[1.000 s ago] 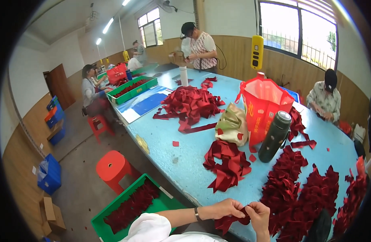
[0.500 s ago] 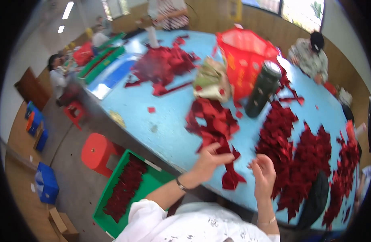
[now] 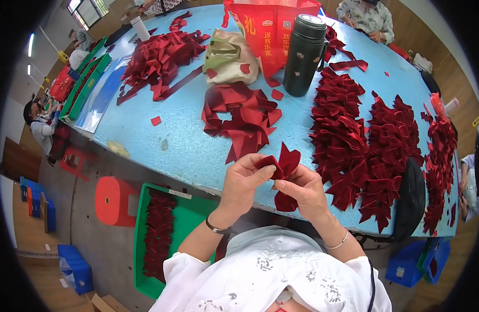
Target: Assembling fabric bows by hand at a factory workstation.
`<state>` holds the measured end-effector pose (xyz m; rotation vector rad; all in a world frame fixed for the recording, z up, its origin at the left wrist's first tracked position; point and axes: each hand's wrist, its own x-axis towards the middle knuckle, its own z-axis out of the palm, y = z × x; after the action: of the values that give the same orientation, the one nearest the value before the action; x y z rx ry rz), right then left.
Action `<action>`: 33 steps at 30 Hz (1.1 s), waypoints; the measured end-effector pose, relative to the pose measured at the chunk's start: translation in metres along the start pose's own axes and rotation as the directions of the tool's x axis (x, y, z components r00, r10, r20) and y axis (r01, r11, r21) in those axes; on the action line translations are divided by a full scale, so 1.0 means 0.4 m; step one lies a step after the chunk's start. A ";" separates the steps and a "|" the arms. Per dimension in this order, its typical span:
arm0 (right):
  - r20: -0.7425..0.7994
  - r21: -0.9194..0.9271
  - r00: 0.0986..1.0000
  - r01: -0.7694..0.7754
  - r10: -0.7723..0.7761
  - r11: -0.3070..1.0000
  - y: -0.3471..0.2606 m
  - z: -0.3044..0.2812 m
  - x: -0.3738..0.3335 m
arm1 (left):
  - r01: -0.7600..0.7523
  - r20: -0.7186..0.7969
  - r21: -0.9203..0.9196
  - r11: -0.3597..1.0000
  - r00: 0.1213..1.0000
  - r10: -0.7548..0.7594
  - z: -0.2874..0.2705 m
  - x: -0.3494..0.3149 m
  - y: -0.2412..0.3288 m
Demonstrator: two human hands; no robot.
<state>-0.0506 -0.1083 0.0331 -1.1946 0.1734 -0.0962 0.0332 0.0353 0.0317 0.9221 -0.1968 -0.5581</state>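
Both hands meet just past the table's near edge, holding a dark red velvety ribbon (image 3: 288, 159) folded into bow-like points. My left hand (image 3: 243, 179) pinches its left side between thumb and fingers. My right hand (image 3: 305, 190) grips the right side, and a tail of ribbon hangs beneath it. Beyond my left hand lies a loose tangle of red ribbon pieces (image 3: 250, 117). To the right, layered rows of red ribbon bows (image 3: 341, 140) cover the table. Parts of my fingertips are hidden by the folds.
On the blue table (image 3: 166, 145) stand a dark green flask (image 3: 304, 57), a red bag (image 3: 263, 36) and a cream-green cloth bundle (image 3: 230, 57). A ribbon heap (image 3: 159, 57) lies far left. A green crate (image 3: 190, 221) and red stool (image 3: 112, 200) are at lower left. Other people work around.
My hands were apart, with a ribbon piece hanging near the edge between them; now they have come together and both grip a folded ribbon. The whole view has shifted.
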 end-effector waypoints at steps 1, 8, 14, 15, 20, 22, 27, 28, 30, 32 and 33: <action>0.001 0.004 1.000 -0.001 0.001 1.000 0.002 -0.002 0.002 | -0.007 0.026 0.054 0.999 1.000 0.005 -0.015 0.006 0.002; -0.021 0.064 1.000 0.015 -0.013 0.998 -0.006 0.018 0.010 | -0.177 0.059 0.363 0.915 0.984 0.167 -0.011 0.007 0.013; 0.000 0.098 0.999 -0.045 0.045 0.994 0.014 -0.004 -0.011 | -0.414 0.136 0.656 0.631 0.887 0.441 -0.003 -0.002 -0.053; -0.014 0.113 0.998 -0.052 0.054 0.992 0.012 -0.006 -0.019 | -0.481 0.201 0.697 0.532 0.843 0.499 -0.001 0.001 -0.061; 0.005 0.143 1.000 0.013 -0.014 0.990 0.019 -0.001 -0.010 | -0.422 0.210 0.636 0.645 0.900 0.382 0.004 0.005 -0.048; 0.003 0.172 1.000 0.017 -0.018 0.985 0.027 -0.002 0.005 | -0.403 0.230 0.640 0.655 0.913 0.337 0.006 0.006 -0.033; 0.035 0.173 0.999 0.029 -0.035 0.985 0.025 -0.015 0.017 | -0.440 0.280 0.653 0.616 0.897 0.343 0.012 0.017 -0.024; 0.018 0.172 1.000 0.022 -0.026 0.985 0.027 -0.018 0.013 | -0.411 0.263 0.653 0.636 0.911 0.318 0.014 0.015 -0.028; -0.012 0.174 1.000 0.026 -0.025 0.984 0.032 -0.020 0.001 | -0.366 0.243 0.655 0.661 0.930 0.274 0.017 0.006 -0.036; -0.021 0.191 0.998 0.054 -0.051 0.980 0.044 -0.028 0.007 | -0.345 0.236 0.647 0.680 0.939 0.251 0.011 0.010 -0.049; -0.029 0.202 1.000 0.005 0.000 0.979 0.043 -0.029 -0.011 | -0.258 0.165 0.632 0.731 0.966 0.199 0.019 -0.008 -0.055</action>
<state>-0.0574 -0.1118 0.0133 -0.9908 0.1829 -0.1302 0.0193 0.0213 0.0191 1.5315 -0.6072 -0.2887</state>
